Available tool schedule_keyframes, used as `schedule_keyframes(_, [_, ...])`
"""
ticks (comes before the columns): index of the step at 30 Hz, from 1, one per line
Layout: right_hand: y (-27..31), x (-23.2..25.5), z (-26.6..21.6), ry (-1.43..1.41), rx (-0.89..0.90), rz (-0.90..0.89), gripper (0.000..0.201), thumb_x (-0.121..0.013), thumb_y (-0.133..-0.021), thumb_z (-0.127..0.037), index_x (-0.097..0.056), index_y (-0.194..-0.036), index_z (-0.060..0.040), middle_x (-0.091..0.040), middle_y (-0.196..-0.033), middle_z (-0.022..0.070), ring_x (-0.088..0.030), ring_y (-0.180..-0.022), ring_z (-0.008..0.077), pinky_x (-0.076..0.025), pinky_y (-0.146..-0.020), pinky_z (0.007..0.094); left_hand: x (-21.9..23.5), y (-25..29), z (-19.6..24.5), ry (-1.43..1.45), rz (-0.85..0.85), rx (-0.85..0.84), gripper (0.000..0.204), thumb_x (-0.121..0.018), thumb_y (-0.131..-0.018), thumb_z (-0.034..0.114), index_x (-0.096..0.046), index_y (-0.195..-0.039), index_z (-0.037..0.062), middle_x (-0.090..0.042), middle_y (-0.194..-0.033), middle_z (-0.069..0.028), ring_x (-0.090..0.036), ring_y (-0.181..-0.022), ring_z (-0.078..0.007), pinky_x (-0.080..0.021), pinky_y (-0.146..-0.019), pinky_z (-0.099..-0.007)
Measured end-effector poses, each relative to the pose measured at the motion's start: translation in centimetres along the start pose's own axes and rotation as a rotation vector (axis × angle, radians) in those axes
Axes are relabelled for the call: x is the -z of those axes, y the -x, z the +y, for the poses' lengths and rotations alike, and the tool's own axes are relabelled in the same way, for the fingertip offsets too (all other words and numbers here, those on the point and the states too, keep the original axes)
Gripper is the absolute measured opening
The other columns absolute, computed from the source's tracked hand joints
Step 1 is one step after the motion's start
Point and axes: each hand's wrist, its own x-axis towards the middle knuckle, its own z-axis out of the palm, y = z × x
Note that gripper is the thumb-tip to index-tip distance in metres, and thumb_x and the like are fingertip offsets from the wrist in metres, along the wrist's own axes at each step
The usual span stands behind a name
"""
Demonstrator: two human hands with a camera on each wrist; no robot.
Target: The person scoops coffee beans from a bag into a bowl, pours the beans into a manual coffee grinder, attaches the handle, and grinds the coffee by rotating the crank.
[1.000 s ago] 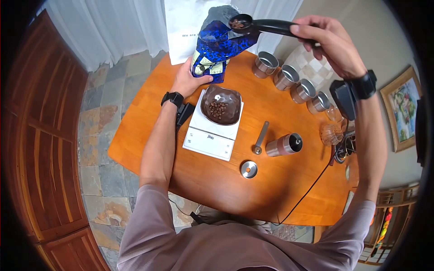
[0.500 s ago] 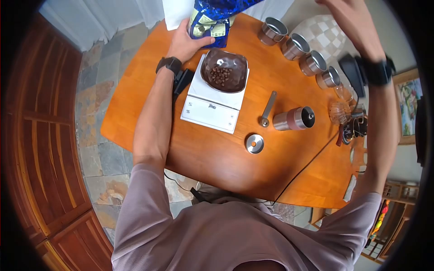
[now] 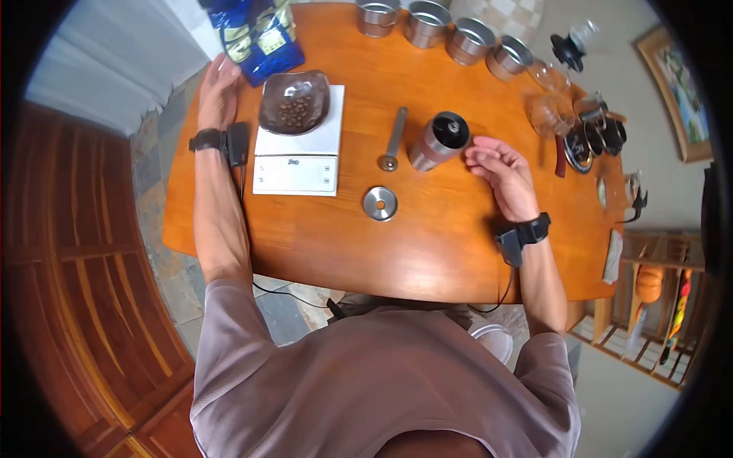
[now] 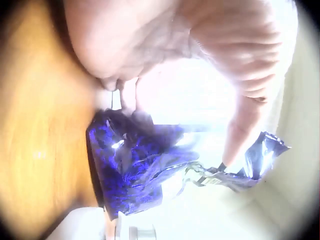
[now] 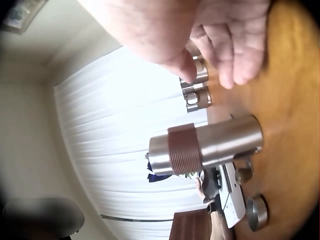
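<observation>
My left hand (image 3: 218,95) is beside the blue bag (image 3: 263,38); in the left wrist view its fingers are spread around a gap, fingertips at the bag (image 4: 135,165). Whether they touch it is unclear. Brown beans (image 3: 294,111) lie in a dark bowl (image 3: 314,84) on the white scale (image 3: 296,174). My right hand (image 3: 500,175), fingers loosely bent and holding nothing, is just right of the upright steel grinder (image 3: 434,149), whose top shows black inside. In the right wrist view a brown band (image 5: 185,149) wraps the grinder.
A metal scoop (image 3: 395,137) and a round steel lid (image 3: 380,204) lie between scale and grinder. Several steel cups (image 3: 469,42) line the table's far side. Glassware (image 3: 551,114) and a dark pot (image 3: 603,136) stand at the right. A cable hangs from the right wrist's camera.
My right hand has come down from above the cups to beside the grinder; the black spoon it held is out of sight. My left hand has loosened from the bag, which sits lower and leftward in view.
</observation>
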Motion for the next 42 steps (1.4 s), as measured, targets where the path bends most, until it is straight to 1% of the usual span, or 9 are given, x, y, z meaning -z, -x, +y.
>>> schedule_keyframes(2, [0.1,-0.7,1.0,-0.004,0.072,-0.014,0.039,-0.063,-0.091,0.002,-0.059,-0.131,0.0039,-0.072,-0.117,0.0125,-0.068,-0.103,0.0174,-0.054,-0.091,0.0277,-1.5,1.7,0.4,-0.064,0.147,-0.010,0.068,-0.069,-0.095,0.018,-0.037,-0.149,-0.0091,-0.052,-0.147,-0.0214,-0.051,-0.136,-0.0299,-0.034,-0.118,-0.0411])
schedule_keyframes(9, [-0.6,-4.7,3.7,0.345,0.480,-0.161,0.095,-0.076,-0.073,0.004,-0.031,-0.157,-0.0038,-0.049,-0.150,0.0174,-0.041,-0.145,0.0268,-0.029,-0.121,0.0394,-3.1,8.3,2.5,-0.019,0.298,0.005,0.070,-0.058,-0.100,0.015,-0.022,-0.153,-0.0129,-0.039,-0.155,-0.0311,-0.040,-0.146,-0.0379,-0.028,-0.124,-0.0437])
schedule_keyframes(14, [-1.0,-4.1,4.5,0.234,0.560,-0.135,0.098,-0.076,-0.074,0.004,-0.026,-0.157,-0.0036,-0.049,-0.148,0.0183,-0.048,-0.139,0.0287,-0.033,-0.119,0.0411,-4.6,14.4,4.1,-0.219,0.344,-0.020,0.062,-0.056,-0.100,0.004,-0.026,-0.151,-0.0134,-0.041,-0.153,-0.0317,-0.044,-0.144,-0.0367,-0.036,-0.121,-0.0409])
schedule_keyframes(16, [-1.6,-3.6,4.7,0.182,0.545,-0.123,0.098,-0.076,-0.075,0.004,-0.024,-0.157,-0.0028,-0.050,-0.147,0.0193,-0.050,-0.136,0.0290,-0.036,-0.117,0.0414,-4.3,16.4,4.0,-0.331,0.380,-0.025,0.059,-0.061,-0.097,0.001,-0.033,-0.146,-0.0140,-0.048,-0.148,-0.0297,-0.055,-0.135,-0.0339,-0.046,-0.113,-0.0363])
schedule_keyframes(17, [-1.6,-3.4,4.9,0.088,0.505,-0.112,0.095,-0.075,-0.076,0.003,-0.025,-0.156,-0.0011,-0.050,-0.145,0.0203,-0.053,-0.132,0.0288,-0.040,-0.114,0.0404,-4.4,17.3,3.8,-0.376,0.485,-0.067,0.046,-0.068,-0.095,0.003,-0.048,-0.133,-0.0129,-0.066,-0.123,-0.0218,-0.071,-0.104,-0.0240,-0.057,-0.090,-0.0291])
schedule_keyframes(21, [-2.6,-3.2,4.6,0.001,0.491,-0.080,0.089,-0.073,-0.079,0.004,-0.025,-0.155,0.0031,-0.052,-0.140,0.0225,-0.056,-0.125,0.0279,-0.047,-0.107,0.0370,-7.8,21.6,4.6,-0.627,0.539,-0.011,0.027,-0.073,-0.097,0.021,-0.068,-0.102,-0.0045,-0.065,-0.071,-0.0038,-0.055,-0.054,-0.0095,-0.043,-0.050,-0.0233])
schedule_keyframes(34, [-1.7,-3.5,4.0,0.158,0.499,-0.036,0.088,-0.070,-0.083,0.000,-0.022,-0.156,0.0057,-0.052,-0.141,0.0238,-0.059,-0.121,0.0271,-0.053,-0.100,0.0367,-20.8,26.1,3.2,-1.030,0.012,0.061,0.055,-0.082,-0.088,0.030,-0.062,-0.122,-0.0091,-0.067,-0.095,-0.0053,-0.060,-0.077,-0.0112,-0.051,-0.069,-0.0261])
schedule_keyframes(38, [-1.8,-3.3,4.0,0.183,0.508,-0.046,0.088,-0.070,-0.083,0.001,-0.023,-0.156,0.0049,-0.052,-0.140,0.0225,-0.060,-0.118,0.0256,-0.052,-0.100,0.0360,-23.0,26.3,1.4,-1.471,-0.123,-0.048,0.090,-0.089,-0.077,0.042,-0.048,-0.136,-0.0125,-0.058,-0.122,-0.0229,-0.064,-0.103,-0.0314,-0.055,-0.085,-0.0418])
schedule_keyframes(42, [-1.7,-3.4,4.0,0.185,0.522,-0.064,0.089,-0.070,-0.081,0.003,-0.023,-0.156,0.0037,-0.052,-0.140,0.0212,-0.059,-0.117,0.0243,-0.051,-0.101,0.0345,-23.7,25.3,1.1,-1.504,-0.140,-0.044,0.073,-0.089,-0.078,0.034,-0.057,-0.127,-0.0095,-0.062,-0.109,-0.0215,-0.064,-0.094,-0.0276,-0.055,-0.083,-0.0399])
